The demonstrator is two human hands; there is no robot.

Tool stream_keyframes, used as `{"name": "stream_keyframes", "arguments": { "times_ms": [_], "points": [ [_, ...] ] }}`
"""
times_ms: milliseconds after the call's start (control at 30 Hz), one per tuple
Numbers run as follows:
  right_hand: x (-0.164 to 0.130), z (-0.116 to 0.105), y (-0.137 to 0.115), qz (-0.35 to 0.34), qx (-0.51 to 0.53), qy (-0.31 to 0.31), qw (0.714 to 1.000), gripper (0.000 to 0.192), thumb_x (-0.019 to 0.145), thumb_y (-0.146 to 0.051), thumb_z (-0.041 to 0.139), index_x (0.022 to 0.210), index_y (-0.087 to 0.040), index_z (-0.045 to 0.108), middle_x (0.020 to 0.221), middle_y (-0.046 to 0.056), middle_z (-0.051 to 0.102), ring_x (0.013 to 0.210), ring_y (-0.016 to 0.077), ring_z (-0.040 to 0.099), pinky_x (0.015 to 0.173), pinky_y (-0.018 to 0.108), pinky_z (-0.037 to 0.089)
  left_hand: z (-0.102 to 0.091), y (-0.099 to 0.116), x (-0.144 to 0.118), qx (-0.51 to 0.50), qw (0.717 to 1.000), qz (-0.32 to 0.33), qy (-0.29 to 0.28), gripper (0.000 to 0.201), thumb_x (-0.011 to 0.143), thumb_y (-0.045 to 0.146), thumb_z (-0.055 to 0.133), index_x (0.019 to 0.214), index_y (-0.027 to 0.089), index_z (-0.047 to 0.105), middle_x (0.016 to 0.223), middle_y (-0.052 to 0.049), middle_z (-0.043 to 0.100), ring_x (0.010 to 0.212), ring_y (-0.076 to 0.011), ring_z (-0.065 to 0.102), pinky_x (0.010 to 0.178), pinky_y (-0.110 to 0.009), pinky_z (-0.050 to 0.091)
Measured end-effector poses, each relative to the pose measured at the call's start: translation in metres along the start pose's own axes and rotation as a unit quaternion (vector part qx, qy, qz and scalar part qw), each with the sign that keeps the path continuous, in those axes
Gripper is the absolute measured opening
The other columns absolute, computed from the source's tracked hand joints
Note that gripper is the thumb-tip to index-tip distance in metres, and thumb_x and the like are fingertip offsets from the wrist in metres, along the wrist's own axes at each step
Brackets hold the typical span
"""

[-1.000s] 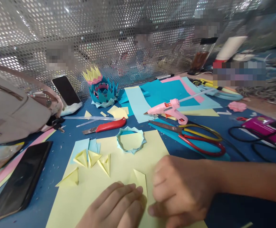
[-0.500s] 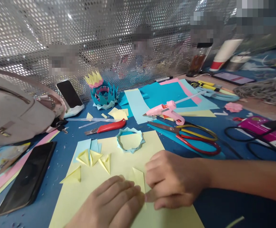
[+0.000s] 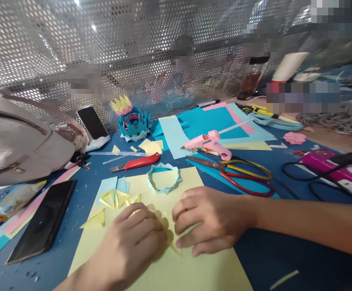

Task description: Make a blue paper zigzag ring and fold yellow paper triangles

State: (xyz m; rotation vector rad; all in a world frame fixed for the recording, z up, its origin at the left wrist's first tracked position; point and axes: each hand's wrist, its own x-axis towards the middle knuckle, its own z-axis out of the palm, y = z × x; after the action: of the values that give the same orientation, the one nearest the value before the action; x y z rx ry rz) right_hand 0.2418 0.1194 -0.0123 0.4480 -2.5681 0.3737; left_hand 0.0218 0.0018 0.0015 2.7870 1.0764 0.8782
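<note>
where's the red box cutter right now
In the head view the red box cutter lies on the blue table, left of centre, just beyond the yellow sheet and left of the light-blue paper ring.

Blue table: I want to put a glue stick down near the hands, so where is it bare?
Bare table lies right of the yellow sheet, below the right hand and its forearm. Crowded: scissors, glue gun.
</note>
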Motion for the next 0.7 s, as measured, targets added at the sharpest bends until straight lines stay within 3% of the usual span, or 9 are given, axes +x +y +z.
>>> {"name": "stream_keyframes", "arguments": {
  "times_ms": [167, 267, 367, 533, 700],
  "points": [
    [-0.001, 0.001, -0.002, -0.016, -0.034, -0.013, 0.999, 0.030, 0.103, -0.033, 0.048, 0.102, -0.016, 0.073, 0.097, 0.004, 0.075, 0.103, 0.0160, 0.063, 0.071, 0.032, 0.045, 0.005, 0.001, 0.002, -0.020, 0.998, -0.066, -0.015, 0.020, 0.098, 0.014, 0.051, 0.081, 0.017, 0.063, 0.075, -0.002, 0.064, 0.071, -0.0150, 0.056, 0.070, -0.031, 0.046],
    [-0.001, 0.001, -0.002, -0.030, -0.038, -0.005, 0.999, 0.029, 0.103, -0.031, 0.049, 0.102, -0.014, 0.073, 0.094, 0.004, 0.075, 0.101, 0.0164, 0.064, 0.070, 0.033, 0.046, 0.008, 0.003, 0.003, -0.016, 0.998, -0.068, -0.005, 0.016, 0.097, 0.012, 0.052, 0.088, 0.016, 0.064, 0.082, -0.004, 0.065, 0.075, -0.0165, 0.056, 0.073, -0.032, 0.046],
    [0.000, 0.001, -0.002, -0.037, -0.034, 0.009, 0.999, 0.028, 0.102, -0.029, 0.050, 0.101, -0.013, 0.073, 0.092, 0.004, 0.075, 0.098, 0.0167, 0.065, 0.069, 0.033, 0.046, 0.009, 0.006, 0.001, 0.020, 0.998, -0.051, 0.017, 0.016, 0.097, 0.013, 0.051, 0.090, 0.015, 0.065, 0.092, -0.007, 0.067, 0.082, -0.0185, 0.056, 0.073, -0.032, 0.045],
    [-0.001, 0.001, -0.001, -0.036, -0.028, 0.006, 0.999, 0.031, 0.103, -0.030, 0.048, 0.099, -0.012, 0.073, 0.091, 0.004, 0.076, 0.098, 0.0171, 0.066, 0.067, 0.033, 0.045, 0.007, 0.009, -0.007, 0.118, 0.991, 0.012, 0.058, 0.021, 0.097, 0.008, 0.051, 0.087, 0.013, 0.069, 0.091, -0.006, 0.070, 0.083, -0.0179, 0.059, 0.086, -0.034, 0.047],
    [-0.002, 0.002, 0.000, -0.032, -0.019, 0.012, 0.999, 0.028, 0.101, -0.029, 0.051, 0.098, -0.011, 0.073, 0.092, 0.004, 0.076, 0.094, 0.0172, 0.068, 0.067, 0.033, 0.045, 0.021, 0.004, -0.020, 0.118, 0.989, 0.038, 0.079, 0.025, 0.100, 0.012, 0.049, 0.092, 0.013, 0.073, 0.092, -0.005, 0.074, 0.089, -0.0174, 0.067, 0.092, -0.033, 0.050]
  ]
}}
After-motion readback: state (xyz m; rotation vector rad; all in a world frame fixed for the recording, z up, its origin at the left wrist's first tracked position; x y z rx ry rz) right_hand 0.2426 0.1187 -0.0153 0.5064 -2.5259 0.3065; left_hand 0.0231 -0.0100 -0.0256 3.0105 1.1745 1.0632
